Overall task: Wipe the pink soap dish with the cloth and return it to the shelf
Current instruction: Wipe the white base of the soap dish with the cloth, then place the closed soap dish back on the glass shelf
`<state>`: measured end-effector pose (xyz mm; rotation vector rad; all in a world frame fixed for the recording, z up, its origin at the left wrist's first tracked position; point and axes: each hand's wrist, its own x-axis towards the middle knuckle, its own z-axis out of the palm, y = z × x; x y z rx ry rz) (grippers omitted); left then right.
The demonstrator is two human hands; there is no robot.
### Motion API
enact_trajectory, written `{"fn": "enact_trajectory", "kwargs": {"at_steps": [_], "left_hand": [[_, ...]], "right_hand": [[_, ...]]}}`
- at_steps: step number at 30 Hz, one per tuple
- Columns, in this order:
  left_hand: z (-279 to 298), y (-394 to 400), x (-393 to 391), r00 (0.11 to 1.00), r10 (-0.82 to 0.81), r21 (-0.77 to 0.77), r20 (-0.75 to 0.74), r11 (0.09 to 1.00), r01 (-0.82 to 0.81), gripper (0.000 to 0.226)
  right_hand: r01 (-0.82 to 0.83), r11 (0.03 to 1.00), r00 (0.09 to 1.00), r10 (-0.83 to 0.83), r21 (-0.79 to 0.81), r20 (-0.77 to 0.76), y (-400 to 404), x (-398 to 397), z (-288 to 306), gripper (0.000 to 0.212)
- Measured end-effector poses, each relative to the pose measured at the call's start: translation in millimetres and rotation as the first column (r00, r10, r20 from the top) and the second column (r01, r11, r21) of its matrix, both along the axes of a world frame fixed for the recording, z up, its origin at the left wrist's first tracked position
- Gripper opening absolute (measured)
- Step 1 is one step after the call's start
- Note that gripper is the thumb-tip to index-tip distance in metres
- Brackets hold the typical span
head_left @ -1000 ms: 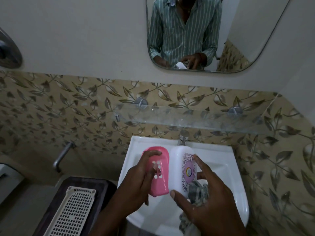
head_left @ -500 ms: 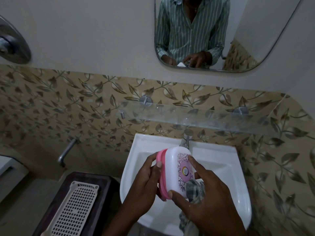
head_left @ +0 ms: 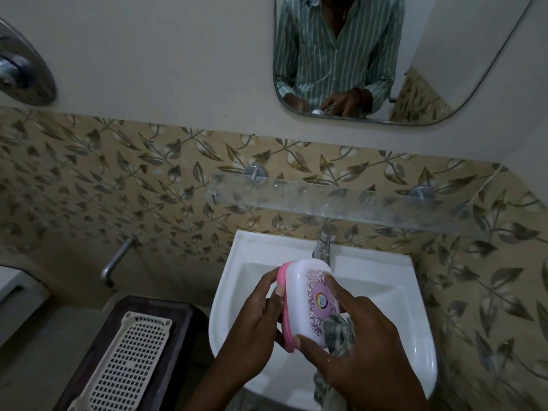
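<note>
Since a second ago you've closed the white lid onto the pink soap dish. Head view: your left hand grips its pink edge over the sink; right hand fingers clamp lid and cloth, keeping it shut for the glass shelf.

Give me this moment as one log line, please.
soap dish: lid on, over sink | left hand: holds dish | right hand: holds dish and cloth | shelf: dish not returned
</note>
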<state>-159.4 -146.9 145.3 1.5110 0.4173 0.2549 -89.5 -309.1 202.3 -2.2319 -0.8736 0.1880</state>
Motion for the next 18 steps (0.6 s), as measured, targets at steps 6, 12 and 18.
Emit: {"fn": "enact_trajectory", "kwargs": {"at_steps": [6, 12, 18], "left_hand": [[1, -5, 0, 1.000, 0.012, -0.022, 0.011, 1.000, -0.012, 0.043], [9, -4, 6, 0.984, 0.095, -0.108, -0.149, 0.988, -0.112, 0.062], [14, 5, 13, 0.964, 0.143, -0.261, -0.226, 0.944, -0.201, 0.041]], "right_hand": [[-0.017, 1.000, 0.999, 0.017, 0.000, 0.034, -3, 2, -4, 0.099], [-0.082, 0.995, 0.996, 0.083, -0.054, 0.018, -5, 8, -7, 0.096], [-0.127, 0.985, 0.990, 0.118, -0.115, -0.080, -10, 20, -8, 0.095]]}}
